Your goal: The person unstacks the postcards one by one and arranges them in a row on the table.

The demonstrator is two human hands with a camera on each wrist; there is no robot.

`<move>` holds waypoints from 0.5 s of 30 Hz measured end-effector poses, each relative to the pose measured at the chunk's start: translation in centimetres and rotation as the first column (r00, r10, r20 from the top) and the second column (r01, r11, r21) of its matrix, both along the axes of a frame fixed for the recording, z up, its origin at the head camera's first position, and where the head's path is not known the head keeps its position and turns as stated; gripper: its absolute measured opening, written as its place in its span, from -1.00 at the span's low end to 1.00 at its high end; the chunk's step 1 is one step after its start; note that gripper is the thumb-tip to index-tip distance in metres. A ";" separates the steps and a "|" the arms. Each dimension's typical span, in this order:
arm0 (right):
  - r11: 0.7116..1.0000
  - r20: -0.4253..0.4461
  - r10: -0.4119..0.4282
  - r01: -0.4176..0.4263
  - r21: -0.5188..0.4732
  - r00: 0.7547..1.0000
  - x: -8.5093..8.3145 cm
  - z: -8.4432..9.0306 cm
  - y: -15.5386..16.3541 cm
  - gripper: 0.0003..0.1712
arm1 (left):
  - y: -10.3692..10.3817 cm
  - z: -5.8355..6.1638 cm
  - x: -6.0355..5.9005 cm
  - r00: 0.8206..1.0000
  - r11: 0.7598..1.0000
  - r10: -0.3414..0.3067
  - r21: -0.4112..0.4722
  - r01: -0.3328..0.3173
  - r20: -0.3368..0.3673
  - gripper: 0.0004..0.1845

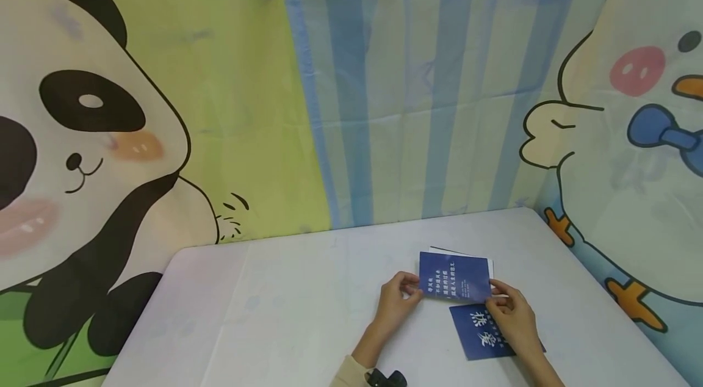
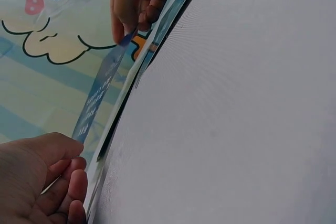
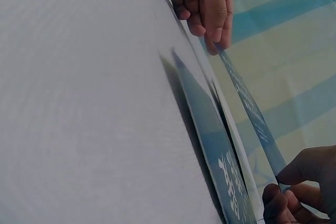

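A blue card with white writing is held just above the white table. My left hand pinches its left edge and my right hand pinches its right edge. In the left wrist view the card runs edge-on between my left hand and my right hand. The right wrist view shows the same card between my right hand and my left hand. A second blue card with large white characters lies flat under my right hand. A white sheet peeks out behind the held card.
Printed cloth backdrops stand behind and beside the table: a panda at left, blue stripes in the middle, a cartoon bird at right. A small black device sits at my left wrist.
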State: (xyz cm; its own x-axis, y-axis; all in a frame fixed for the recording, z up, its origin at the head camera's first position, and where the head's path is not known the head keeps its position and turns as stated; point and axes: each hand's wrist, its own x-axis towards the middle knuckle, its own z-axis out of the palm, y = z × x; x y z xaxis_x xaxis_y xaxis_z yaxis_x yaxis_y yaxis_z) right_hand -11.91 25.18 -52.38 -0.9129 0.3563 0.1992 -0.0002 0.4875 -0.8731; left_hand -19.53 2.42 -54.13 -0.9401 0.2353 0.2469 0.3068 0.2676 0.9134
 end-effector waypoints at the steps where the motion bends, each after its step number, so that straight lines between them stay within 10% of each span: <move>1: 1.000 -0.010 0.003 -0.003 -0.003 1.000 0.0 -0.1 -0.1 -0.49 | -0.1 0.0 0.0 1.000 1.000 -0.001 0.006 0.001 0.000 -0.75; 15: 1.000 0.029 -0.002 0.002 0.020 1.000 0.6 0.0 -1.0 -0.48 | -1.3 -0.1 0.5 0.998 0.998 -0.055 0.025 0.055 0.009 -0.59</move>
State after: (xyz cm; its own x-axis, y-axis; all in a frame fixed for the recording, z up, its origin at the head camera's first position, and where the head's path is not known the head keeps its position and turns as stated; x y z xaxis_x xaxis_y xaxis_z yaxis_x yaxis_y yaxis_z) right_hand -11.33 24.14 -52.40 -0.9178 0.3541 0.1797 0.0260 0.5050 -0.8627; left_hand -19.08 1.11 -54.28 -0.9283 0.2807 0.2438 0.3113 0.2282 0.9225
